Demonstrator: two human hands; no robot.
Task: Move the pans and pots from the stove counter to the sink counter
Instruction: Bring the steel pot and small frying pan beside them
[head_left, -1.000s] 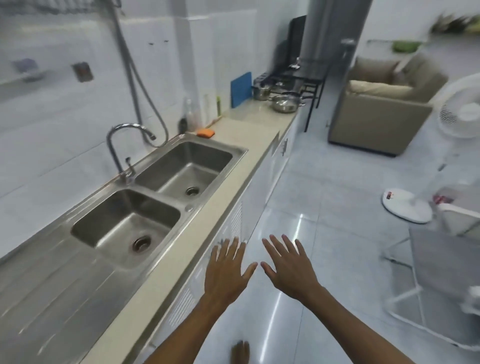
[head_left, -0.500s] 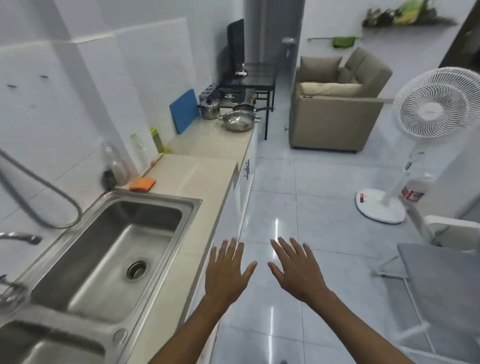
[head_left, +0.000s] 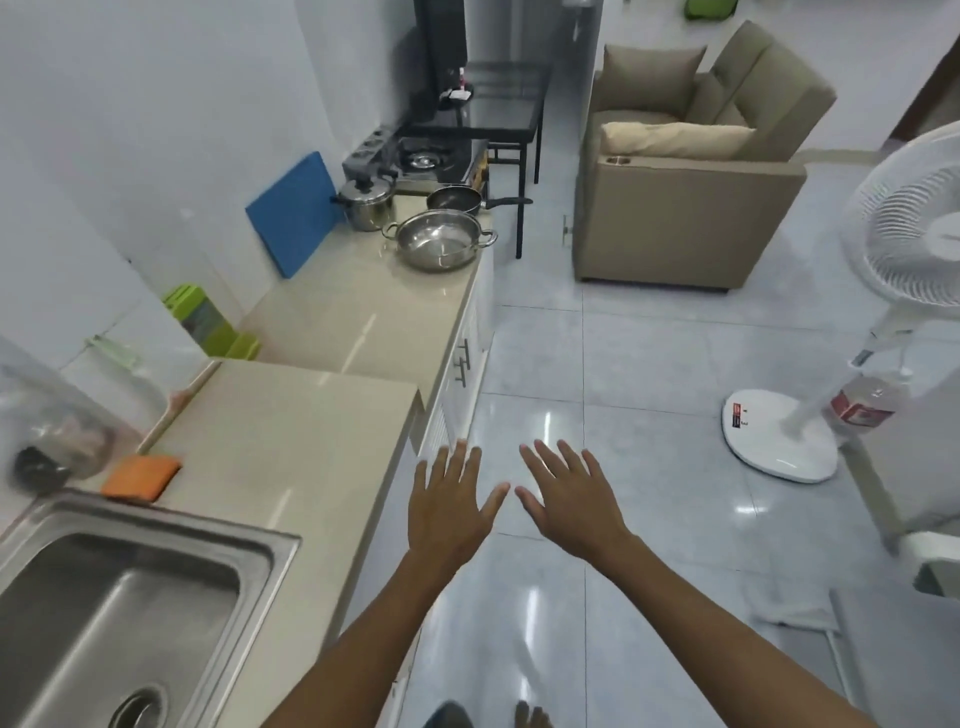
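The wide steel pot (head_left: 440, 240) on the far desk (head_left: 358, 306) stood empty, beside a lidded pot (head_left: 366, 201) and a dark pan (head_left: 457, 198). Both the left hand (head_left: 449, 509) and the right hand (head_left: 569, 501) had fingers spread, holding nothing.

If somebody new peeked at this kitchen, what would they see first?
Probably the two open, empty hands, the left hand and the right hand, spread over the shiny floor beside the counter. Next, the shiny pot, lidded pot and black pan at the far end by the stove. A big white fan stands on the right.
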